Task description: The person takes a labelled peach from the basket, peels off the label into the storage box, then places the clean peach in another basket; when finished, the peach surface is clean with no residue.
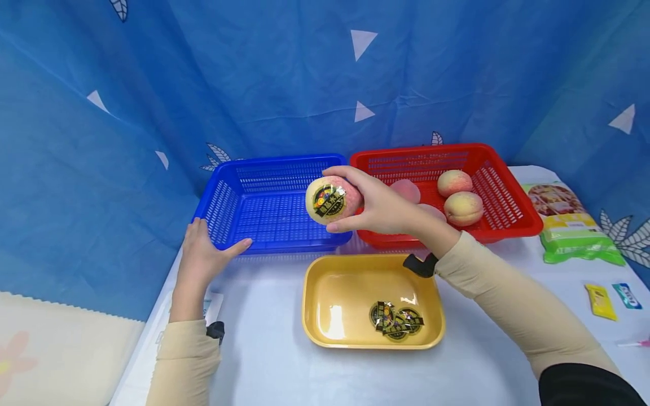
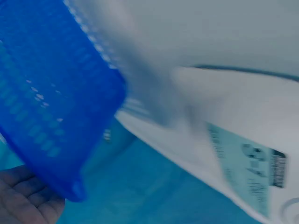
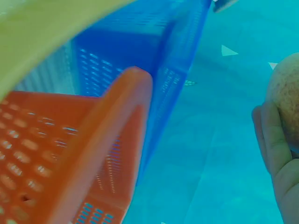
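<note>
Peach [image 1: 332, 200] with a round sticker is clamped in the right hand [image 1: 386, 211] grip above the blue basket [image 1: 274, 225]; its front corner is touched by the left hand [image 1: 200, 256], fingers relaxed and apart.

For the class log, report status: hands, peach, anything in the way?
Right hand grips stickered peach above blue basket. Left hand rests open on basket's front corner. Nothing in the way.
</note>
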Action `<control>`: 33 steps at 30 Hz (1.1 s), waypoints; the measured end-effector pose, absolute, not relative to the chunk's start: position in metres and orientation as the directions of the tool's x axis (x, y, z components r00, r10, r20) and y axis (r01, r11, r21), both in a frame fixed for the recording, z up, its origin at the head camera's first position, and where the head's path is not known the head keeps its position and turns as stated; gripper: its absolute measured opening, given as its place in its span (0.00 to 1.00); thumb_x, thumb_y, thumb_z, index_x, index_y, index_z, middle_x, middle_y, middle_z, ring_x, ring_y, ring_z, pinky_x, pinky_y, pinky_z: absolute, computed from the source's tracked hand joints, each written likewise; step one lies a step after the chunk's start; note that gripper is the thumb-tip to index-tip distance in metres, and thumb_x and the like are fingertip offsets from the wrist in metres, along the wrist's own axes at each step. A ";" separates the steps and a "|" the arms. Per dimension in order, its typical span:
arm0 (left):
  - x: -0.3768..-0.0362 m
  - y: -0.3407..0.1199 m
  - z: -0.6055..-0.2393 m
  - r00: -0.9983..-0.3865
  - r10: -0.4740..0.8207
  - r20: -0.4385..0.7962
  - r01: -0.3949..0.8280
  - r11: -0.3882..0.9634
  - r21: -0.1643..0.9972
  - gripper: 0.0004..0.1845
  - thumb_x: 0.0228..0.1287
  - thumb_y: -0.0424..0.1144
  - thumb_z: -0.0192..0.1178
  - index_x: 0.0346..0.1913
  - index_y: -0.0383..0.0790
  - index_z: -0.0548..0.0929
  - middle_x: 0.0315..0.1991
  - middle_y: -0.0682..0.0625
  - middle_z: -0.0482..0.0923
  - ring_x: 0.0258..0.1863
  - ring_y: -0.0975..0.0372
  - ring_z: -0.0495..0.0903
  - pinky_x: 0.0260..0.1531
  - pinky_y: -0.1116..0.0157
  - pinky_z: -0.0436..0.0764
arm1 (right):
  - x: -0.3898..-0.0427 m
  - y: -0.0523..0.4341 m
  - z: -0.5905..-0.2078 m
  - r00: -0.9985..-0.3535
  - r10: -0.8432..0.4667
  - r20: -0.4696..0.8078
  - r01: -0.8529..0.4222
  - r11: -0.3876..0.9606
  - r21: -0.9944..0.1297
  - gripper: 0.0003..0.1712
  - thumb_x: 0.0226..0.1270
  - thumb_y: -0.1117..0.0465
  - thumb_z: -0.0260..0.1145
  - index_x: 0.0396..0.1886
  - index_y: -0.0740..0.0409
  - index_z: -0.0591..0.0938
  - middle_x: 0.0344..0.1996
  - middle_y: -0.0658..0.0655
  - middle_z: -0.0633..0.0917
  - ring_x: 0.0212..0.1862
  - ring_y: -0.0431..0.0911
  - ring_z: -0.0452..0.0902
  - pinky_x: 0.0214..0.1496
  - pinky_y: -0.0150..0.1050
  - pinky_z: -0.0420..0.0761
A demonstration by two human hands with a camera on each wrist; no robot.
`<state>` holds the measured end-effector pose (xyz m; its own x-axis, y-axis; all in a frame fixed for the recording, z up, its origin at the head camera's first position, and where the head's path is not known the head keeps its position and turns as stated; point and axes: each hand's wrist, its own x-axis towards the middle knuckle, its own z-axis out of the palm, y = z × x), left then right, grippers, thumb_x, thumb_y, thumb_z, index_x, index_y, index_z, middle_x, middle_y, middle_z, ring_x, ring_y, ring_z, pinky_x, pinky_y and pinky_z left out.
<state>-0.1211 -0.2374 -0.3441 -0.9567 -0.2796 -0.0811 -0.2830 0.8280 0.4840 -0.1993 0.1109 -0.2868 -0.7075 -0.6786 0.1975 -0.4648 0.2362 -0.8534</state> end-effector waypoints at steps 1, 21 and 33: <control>-0.120 -0.234 -0.342 -0.962 -0.267 -0.061 -0.263 0.834 0.486 0.68 0.54 0.69 0.66 0.78 0.29 0.38 0.80 0.33 0.31 0.79 0.39 0.32 0.72 0.34 0.47 | -0.197 0.113 -0.289 -0.708 -0.677 0.201 -0.463 0.231 -0.855 0.50 0.49 0.50 0.81 0.71 0.41 0.65 0.60 0.44 0.75 0.60 0.39 0.76 0.55 0.36 0.84; -0.099 -0.076 -0.295 -0.913 0.076 0.401 0.366 0.590 0.719 0.16 0.70 0.38 0.60 0.59 0.42 0.79 0.47 0.50 0.81 0.46 0.60 0.78 0.38 0.63 0.81 | -0.176 0.130 -0.311 -0.773 -0.556 0.307 -0.519 0.274 -0.809 0.49 0.49 0.55 0.82 0.71 0.48 0.67 0.62 0.49 0.74 0.62 0.41 0.73 0.58 0.37 0.83; -0.100 -0.062 -0.300 -0.954 -0.019 0.298 0.255 0.469 0.846 0.14 0.69 0.35 0.59 0.55 0.42 0.79 0.41 0.50 0.82 0.41 0.63 0.80 0.34 0.69 0.80 | -0.175 0.129 -0.318 -0.762 -0.531 0.371 -0.597 0.352 -0.721 0.49 0.49 0.53 0.82 0.70 0.51 0.68 0.62 0.52 0.74 0.62 0.44 0.73 0.61 0.42 0.81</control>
